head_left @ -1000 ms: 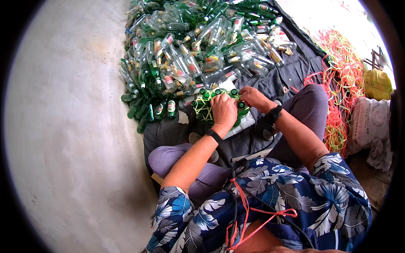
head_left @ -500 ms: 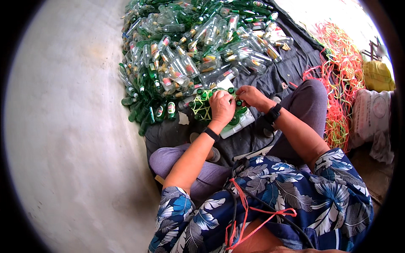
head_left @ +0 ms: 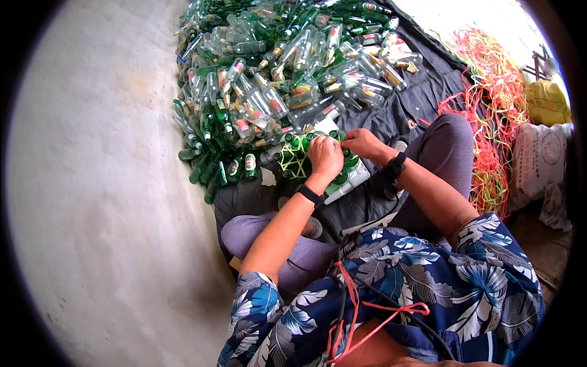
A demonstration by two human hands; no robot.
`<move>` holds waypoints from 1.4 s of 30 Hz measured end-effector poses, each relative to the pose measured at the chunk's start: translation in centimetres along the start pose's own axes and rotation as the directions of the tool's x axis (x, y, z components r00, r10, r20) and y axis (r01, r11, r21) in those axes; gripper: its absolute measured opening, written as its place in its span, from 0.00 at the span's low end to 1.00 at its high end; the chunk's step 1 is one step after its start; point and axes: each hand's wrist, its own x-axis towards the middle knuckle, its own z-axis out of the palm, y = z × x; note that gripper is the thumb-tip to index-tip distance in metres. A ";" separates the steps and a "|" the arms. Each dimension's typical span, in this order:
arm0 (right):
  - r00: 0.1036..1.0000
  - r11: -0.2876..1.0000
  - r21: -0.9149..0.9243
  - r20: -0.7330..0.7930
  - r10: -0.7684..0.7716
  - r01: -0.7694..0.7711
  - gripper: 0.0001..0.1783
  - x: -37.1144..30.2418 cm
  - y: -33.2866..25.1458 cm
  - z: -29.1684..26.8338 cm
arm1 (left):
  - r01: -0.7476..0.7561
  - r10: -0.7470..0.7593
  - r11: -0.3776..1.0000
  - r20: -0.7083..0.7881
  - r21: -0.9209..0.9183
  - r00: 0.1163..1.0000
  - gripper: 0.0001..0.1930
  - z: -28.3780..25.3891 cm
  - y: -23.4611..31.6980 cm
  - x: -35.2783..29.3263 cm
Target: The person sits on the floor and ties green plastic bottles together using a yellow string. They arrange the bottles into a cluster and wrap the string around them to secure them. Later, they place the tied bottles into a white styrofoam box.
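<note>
Between my feet, a tight group of green glass bottles (head_left: 293, 169) stands upright on a white slab (head_left: 353, 181). A thin yellow-green strap (head_left: 282, 160) criss-crosses around the bottle necks. Over the right part of the group my left hand (head_left: 326, 158) bends down, fingers closed on the strap, its tips partly hidden behind the knuckles. Close beside it, at the right end of the group, my right hand (head_left: 365, 145) pinches at the strap with thumb and forefinger. The exact spot of its grip is too small to make out.
A big heap of loose green and clear bottles (head_left: 257, 92) lies beyond the group on a black sheet (head_left: 437, 79). To the right are tangled pink and yellow-green straps (head_left: 486, 110), a yellow bag (head_left: 546, 103) and a white sack (head_left: 538, 156). My bent knees flank the bottles.
My left hand has shifted slightly right and down, and its fingers have drawn nearer the right hand. The right hand stays nearly where it was. The view has tilted a little.
</note>
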 end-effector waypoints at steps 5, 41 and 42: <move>0.998 0.988 0.143 -0.036 0.059 -0.054 0.16 -0.6 -0.4 1.1 | 0.027 -0.028 0.999 -0.028 -0.042 0.999 0.05 1.4 -0.6 -0.9; 0.939 0.926 -0.247 0.265 -0.219 0.286 0.09 1.9 1.4 -1.7 | 0.097 -0.095 0.985 0.020 -0.144 0.995 0.06 0.5 -0.5 -0.2; 0.935 0.912 -0.289 0.285 -0.208 0.291 0.08 2.2 1.6 -1.8 | 0.094 -0.088 0.984 0.046 -0.150 0.995 0.06 0.2 -0.7 0.0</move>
